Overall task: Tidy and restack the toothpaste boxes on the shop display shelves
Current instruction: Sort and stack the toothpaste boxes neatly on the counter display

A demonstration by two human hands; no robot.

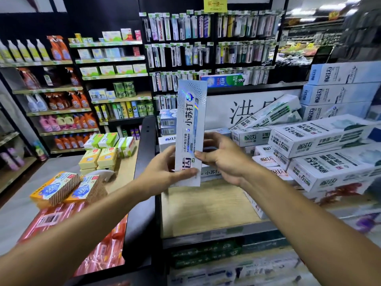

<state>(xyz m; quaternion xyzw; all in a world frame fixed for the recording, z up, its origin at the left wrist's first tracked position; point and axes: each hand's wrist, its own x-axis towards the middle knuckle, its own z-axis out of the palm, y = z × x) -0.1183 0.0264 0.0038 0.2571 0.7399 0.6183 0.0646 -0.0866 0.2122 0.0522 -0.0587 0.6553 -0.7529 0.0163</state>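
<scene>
A long silver-blue toothpaste box [190,120] stands upright in front of me, held at its lower end by both hands. My left hand [165,174] grips the bottom, thumb across the front face. My right hand [222,157] holds its right edge, fingers curled behind it. Below lies the wooden display shelf [206,207], bare in its middle. White toothpaste boxes [321,139] are stacked untidily on the shelf's right side, some tilted. A few more boxes [168,120] stand at the shelf's back left.
A black divider panel [144,172] separates the shelf from a left table holding soap boxes [99,157], orange packs [55,188] and red packets [51,219]. Toothbrush racks [206,42] hang behind. Detergent shelves [57,104] line the far left. Lower shelves [206,254] hold more boxes.
</scene>
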